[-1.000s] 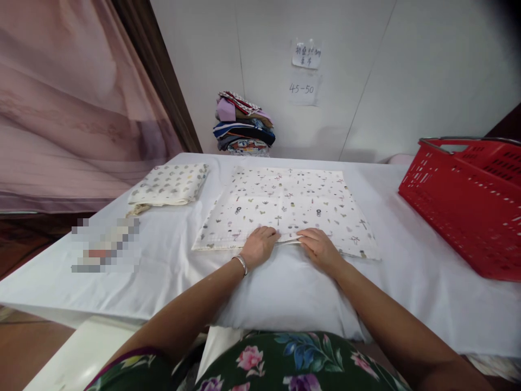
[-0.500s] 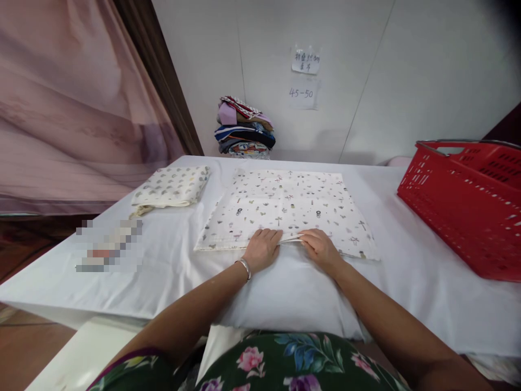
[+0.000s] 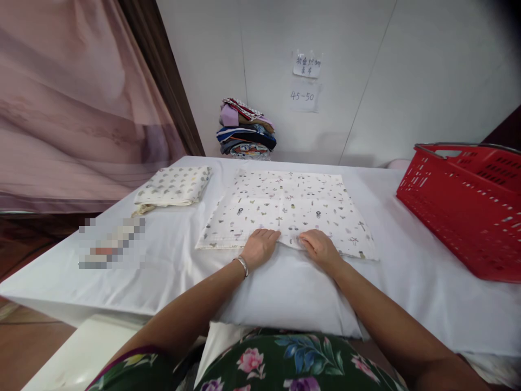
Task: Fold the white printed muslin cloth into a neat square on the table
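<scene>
A white cloth with small printed figures lies folded flat in the middle of the white-covered table. My left hand, with a bracelet at the wrist, rests palm down on the cloth's near edge, fingers curled over the hem. My right hand rests beside it on the same edge, fingers bent and pinching the fabric. The two hands lie close together, almost touching.
A folded patterned cloth lies at the table's left. A red plastic basket stands at the right. A stack of folded coloured fabrics sits by the back wall. A pink curtain hangs at the left.
The small gap at the cloth's near edge between my hands has been pressed flat. Both hands stay at the edge, barely moved.
</scene>
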A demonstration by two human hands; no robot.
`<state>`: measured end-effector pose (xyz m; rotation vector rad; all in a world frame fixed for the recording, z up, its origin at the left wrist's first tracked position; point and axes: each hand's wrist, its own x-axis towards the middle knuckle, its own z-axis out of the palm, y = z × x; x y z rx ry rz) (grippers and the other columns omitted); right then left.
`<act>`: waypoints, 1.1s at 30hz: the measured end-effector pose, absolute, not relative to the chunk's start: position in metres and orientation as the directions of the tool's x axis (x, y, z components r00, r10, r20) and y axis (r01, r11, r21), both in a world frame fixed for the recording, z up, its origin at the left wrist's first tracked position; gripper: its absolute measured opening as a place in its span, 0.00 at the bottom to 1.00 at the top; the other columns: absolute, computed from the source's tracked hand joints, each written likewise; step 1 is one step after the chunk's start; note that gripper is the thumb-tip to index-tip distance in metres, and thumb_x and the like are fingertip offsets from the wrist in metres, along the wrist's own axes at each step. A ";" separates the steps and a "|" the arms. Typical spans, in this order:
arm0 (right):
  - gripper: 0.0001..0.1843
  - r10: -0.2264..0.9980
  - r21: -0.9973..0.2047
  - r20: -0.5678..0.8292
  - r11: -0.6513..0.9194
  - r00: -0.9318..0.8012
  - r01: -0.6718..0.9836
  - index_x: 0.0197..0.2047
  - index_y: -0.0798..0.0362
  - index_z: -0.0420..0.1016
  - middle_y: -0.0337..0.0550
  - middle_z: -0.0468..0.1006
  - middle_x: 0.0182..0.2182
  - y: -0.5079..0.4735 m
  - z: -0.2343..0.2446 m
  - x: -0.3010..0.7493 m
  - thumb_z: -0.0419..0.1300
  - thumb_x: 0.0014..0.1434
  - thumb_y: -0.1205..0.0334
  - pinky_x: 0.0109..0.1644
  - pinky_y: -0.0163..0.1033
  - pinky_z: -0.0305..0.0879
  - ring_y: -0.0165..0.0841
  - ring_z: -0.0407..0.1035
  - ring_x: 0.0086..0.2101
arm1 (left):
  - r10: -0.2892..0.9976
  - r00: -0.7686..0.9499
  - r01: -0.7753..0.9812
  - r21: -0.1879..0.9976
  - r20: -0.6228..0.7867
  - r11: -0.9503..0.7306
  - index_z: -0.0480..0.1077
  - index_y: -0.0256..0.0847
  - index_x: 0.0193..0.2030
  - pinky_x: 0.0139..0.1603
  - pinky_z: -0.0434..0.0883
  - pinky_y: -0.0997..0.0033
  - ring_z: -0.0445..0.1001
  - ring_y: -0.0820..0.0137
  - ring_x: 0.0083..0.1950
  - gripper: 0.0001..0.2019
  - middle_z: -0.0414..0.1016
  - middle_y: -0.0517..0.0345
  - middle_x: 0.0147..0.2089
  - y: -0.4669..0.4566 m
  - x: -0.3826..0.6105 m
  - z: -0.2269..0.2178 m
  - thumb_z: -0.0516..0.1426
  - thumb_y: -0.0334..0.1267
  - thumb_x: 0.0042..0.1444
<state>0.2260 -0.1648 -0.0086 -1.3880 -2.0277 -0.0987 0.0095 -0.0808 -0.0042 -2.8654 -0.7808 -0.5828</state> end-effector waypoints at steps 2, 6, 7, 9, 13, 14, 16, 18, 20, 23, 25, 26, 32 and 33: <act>0.11 0.792 -0.295 0.558 0.468 -0.248 0.833 0.45 0.53 0.67 0.47 0.75 0.38 -0.166 -0.005 0.224 0.48 0.63 0.60 0.43 0.43 0.62 0.36 0.67 0.39 | 0.472 0.789 0.516 -0.008 0.393 -0.856 0.64 0.38 0.46 0.41 0.66 0.63 0.73 0.65 0.40 0.12 0.74 0.53 0.36 -0.078 0.011 -0.006 0.48 0.26 0.56; 0.16 0.808 -0.249 0.498 0.481 -0.315 0.840 0.50 0.54 0.65 0.48 0.73 0.43 -0.167 -0.005 0.219 0.53 0.60 0.57 0.47 0.46 0.61 0.39 0.65 0.44 | 0.501 0.761 0.544 0.015 0.413 -0.839 0.64 0.37 0.44 0.37 0.66 0.65 0.72 0.67 0.33 0.09 0.73 0.55 0.30 -0.071 0.013 -0.009 0.47 0.29 0.58; 0.17 0.811 -0.238 0.494 0.472 -0.312 0.849 0.51 0.54 0.64 0.49 0.73 0.44 -0.166 -0.007 0.219 0.53 0.60 0.59 0.47 0.47 0.61 0.40 0.64 0.44 | 0.510 0.750 0.553 0.022 0.421 -0.833 0.63 0.37 0.44 0.37 0.66 0.66 0.72 0.67 0.32 0.09 0.73 0.55 0.30 -0.070 0.013 -0.009 0.48 0.30 0.58; 0.15 0.813 -0.224 0.501 0.453 -0.297 0.863 0.51 0.55 0.65 0.49 0.73 0.43 -0.165 -0.012 0.220 0.50 0.61 0.63 0.46 0.46 0.62 0.39 0.65 0.43 | 0.519 0.736 0.560 0.041 0.434 -0.828 0.63 0.37 0.44 0.35 0.66 0.66 0.72 0.67 0.31 0.09 0.72 0.56 0.29 -0.069 0.013 -0.010 0.48 0.31 0.58; 0.14 0.805 -0.203 0.532 0.421 -0.261 0.884 0.48 0.54 0.67 0.48 0.75 0.36 -0.162 -0.020 0.223 0.45 0.62 0.67 0.41 0.44 0.63 0.37 0.68 0.36 | 0.527 0.720 0.550 0.091 0.451 -0.830 0.61 0.38 0.44 0.36 0.67 0.66 0.72 0.67 0.32 0.08 0.72 0.56 0.30 -0.070 0.011 -0.012 0.48 0.31 0.58; 0.14 0.805 -0.200 0.537 0.412 -0.252 0.889 0.48 0.54 0.67 0.48 0.75 0.35 -0.162 -0.022 0.223 0.45 0.63 0.67 0.40 0.44 0.64 0.37 0.68 0.35 | 0.525 0.720 0.542 0.105 0.453 -0.834 0.61 0.38 0.44 0.37 0.67 0.66 0.72 0.67 0.33 0.09 0.73 0.56 0.31 -0.070 0.010 -0.013 0.48 0.30 0.57; 0.15 0.809 -0.203 0.539 0.394 -0.234 0.896 0.49 0.54 0.67 0.48 0.76 0.35 -0.162 -0.023 0.224 0.45 0.63 0.66 0.38 0.44 0.64 0.37 0.68 0.35 | 0.504 0.733 0.509 0.123 0.458 -0.852 0.60 0.39 0.45 0.39 0.68 0.66 0.73 0.67 0.37 0.10 0.74 0.54 0.36 -0.070 0.010 -0.014 0.48 0.28 0.56; 0.15 0.819 -0.219 0.535 0.369 -0.205 0.903 0.49 0.54 0.66 0.48 0.76 0.35 -0.162 -0.024 0.224 0.44 0.63 0.65 0.38 0.43 0.65 0.37 0.68 0.34 | 0.463 0.750 0.463 0.125 0.473 -0.878 0.59 0.39 0.45 0.43 0.68 0.66 0.73 0.67 0.43 0.12 0.73 0.51 0.45 -0.069 0.009 -0.015 0.48 0.26 0.54; 0.15 0.831 -0.236 0.527 0.342 -0.176 0.909 0.49 0.53 0.66 0.47 0.76 0.35 -0.162 -0.024 0.224 0.45 0.63 0.65 0.38 0.44 0.65 0.37 0.68 0.34 | 0.430 0.757 0.431 0.117 0.492 -0.895 0.59 0.39 0.44 0.45 0.68 0.65 0.71 0.66 0.48 0.12 0.70 0.48 0.51 -0.069 0.009 -0.016 0.48 0.25 0.53; 0.15 0.846 -0.254 0.513 0.314 -0.148 0.915 0.50 0.52 0.66 0.47 0.76 0.36 -0.161 -0.025 0.225 0.45 0.63 0.64 0.40 0.44 0.66 0.38 0.69 0.36 | 0.421 0.749 0.421 0.123 0.512 -0.899 0.60 0.39 0.41 0.45 0.69 0.64 0.71 0.66 0.49 0.09 0.70 0.48 0.51 -0.070 0.009 -0.016 0.47 0.25 0.54; 0.15 0.854 -0.261 0.502 0.301 -0.138 0.917 0.50 0.51 0.66 0.47 0.76 0.37 -0.161 -0.026 0.225 0.45 0.63 0.63 0.41 0.44 0.66 0.38 0.70 0.37 | 0.418 0.743 0.415 0.129 0.523 -0.900 0.60 0.39 0.40 0.44 0.70 0.65 0.72 0.67 0.48 0.08 0.70 0.49 0.50 -0.070 0.009 -0.016 0.46 0.25 0.56; 0.15 0.858 -0.263 0.496 0.294 -0.133 0.919 0.50 0.51 0.66 0.47 0.76 0.38 -0.161 -0.026 0.226 0.46 0.62 0.63 0.41 0.45 0.66 0.38 0.70 0.37 | 0.415 0.741 0.413 0.129 0.528 -0.902 0.60 0.39 0.40 0.43 0.70 0.65 0.72 0.68 0.47 0.09 0.70 0.49 0.50 -0.071 0.009 -0.016 0.45 0.25 0.56; 0.15 0.880 -0.281 0.459 0.274 -0.122 0.920 0.50 0.53 0.66 0.48 0.76 0.41 -0.160 -0.026 0.226 0.46 0.62 0.63 0.43 0.45 0.67 0.39 0.70 0.40 | 0.425 0.758 0.448 0.079 0.494 -0.891 0.62 0.39 0.40 0.36 0.71 0.68 0.73 0.70 0.38 0.12 0.68 0.51 0.53 -0.073 0.008 -0.015 0.45 0.23 0.54; 0.15 0.880 -0.287 0.458 0.280 -0.126 0.916 0.50 0.53 0.66 0.48 0.76 0.41 -0.160 -0.025 0.226 0.46 0.62 0.64 0.43 0.45 0.68 0.38 0.70 0.40 | 0.429 0.765 0.456 0.067 0.480 -0.888 0.62 0.40 0.41 0.35 0.71 0.69 0.73 0.70 0.38 0.13 0.68 0.52 0.53 -0.073 0.008 -0.015 0.45 0.23 0.53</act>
